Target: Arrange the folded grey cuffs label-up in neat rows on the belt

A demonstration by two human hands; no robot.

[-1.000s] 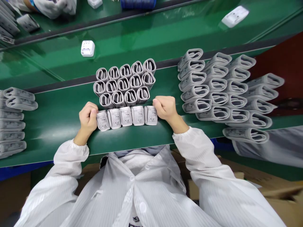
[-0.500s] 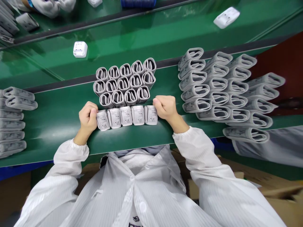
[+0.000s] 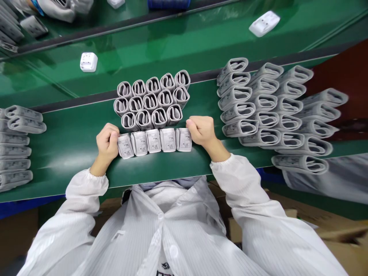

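Note:
A row of several folded paper leaflets [image 3: 153, 140] lies on the green table, printed faces up. My left hand [image 3: 107, 142] is closed like a fist against the row's left end. At the right end my right hand [image 3: 201, 131] is also closed, its thumb side touching the last leaflet. Whether the fingers pinch anything is hidden. Just beyond the row, more folded leaflets [image 3: 150, 101] stand in three rows with their rolled ends up.
Stacks of folded leaflets stand at the right [image 3: 264, 103] and left [image 3: 15, 151]. Beyond a dark rail, a green conveyor belt [image 3: 172, 42] carries a white adapter [image 3: 88, 62] and another white adapter [image 3: 264, 23]. A gloved hand [image 3: 64, 9] of another person shows at the top left.
Both white adapters have shifted left along the belt. The other person's gloved hand has moved slightly. My hands and the row between them look the same.

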